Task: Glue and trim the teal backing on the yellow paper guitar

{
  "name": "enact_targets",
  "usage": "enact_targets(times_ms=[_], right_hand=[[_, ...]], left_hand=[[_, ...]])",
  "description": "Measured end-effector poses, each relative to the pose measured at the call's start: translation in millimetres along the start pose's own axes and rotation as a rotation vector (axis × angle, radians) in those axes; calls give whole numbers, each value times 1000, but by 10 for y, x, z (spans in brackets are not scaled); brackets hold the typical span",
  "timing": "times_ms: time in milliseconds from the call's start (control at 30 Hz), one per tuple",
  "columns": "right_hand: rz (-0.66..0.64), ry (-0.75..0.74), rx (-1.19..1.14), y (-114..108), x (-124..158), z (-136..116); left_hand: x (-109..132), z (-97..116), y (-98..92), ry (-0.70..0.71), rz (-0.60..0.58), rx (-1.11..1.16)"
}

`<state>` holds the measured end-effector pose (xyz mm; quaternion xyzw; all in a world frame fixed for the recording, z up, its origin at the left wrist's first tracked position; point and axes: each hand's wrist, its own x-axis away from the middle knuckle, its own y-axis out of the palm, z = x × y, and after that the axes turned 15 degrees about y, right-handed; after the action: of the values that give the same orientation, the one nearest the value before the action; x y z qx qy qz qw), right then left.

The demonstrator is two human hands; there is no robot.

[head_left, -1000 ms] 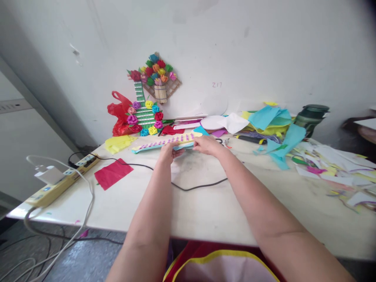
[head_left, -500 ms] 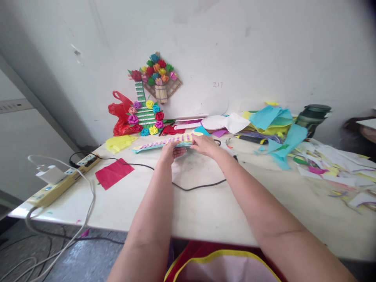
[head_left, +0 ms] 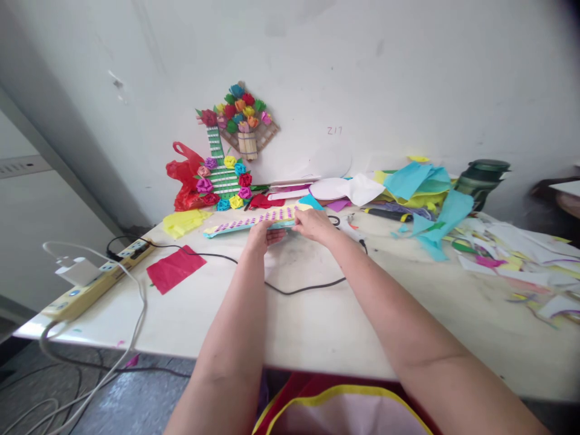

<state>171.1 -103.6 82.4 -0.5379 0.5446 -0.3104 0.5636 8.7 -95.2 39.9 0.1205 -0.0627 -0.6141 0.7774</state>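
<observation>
A long woven paper strip [head_left: 240, 222], yellow and teal with purple squares, lies across the far middle of the white table [head_left: 317, 314]. My left hand [head_left: 263, 234] grips its underside near the middle, fingers curled on it. My right hand [head_left: 312, 222] pinches the strip's right end, fingers closed on the edge. Both arms reach straight forward from the near edge.
Paper-flower crafts [head_left: 226, 163] and a red plastic bag [head_left: 183, 175] stand against the wall. A red paper square [head_left: 174, 267], a black cable [head_left: 299, 287] and a power strip [head_left: 90, 278] lie at left. Paper scraps [head_left: 426, 199], a dark green bottle [head_left: 480, 181] and a black tool [head_left: 385, 212] crowd the right.
My right hand has slid a little left along the strip's right end. The left hand and the strip have barely moved.
</observation>
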Motion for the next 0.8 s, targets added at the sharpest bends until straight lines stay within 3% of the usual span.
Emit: enact_targets(times_ms=[267,800], right_hand=[[-128,122,-140,-36,-4,-1],[41,16,123,-40,55,-136]], left_hand=[[18,5,5,-21,14,19],[29,-16,10,-35,15,10]])
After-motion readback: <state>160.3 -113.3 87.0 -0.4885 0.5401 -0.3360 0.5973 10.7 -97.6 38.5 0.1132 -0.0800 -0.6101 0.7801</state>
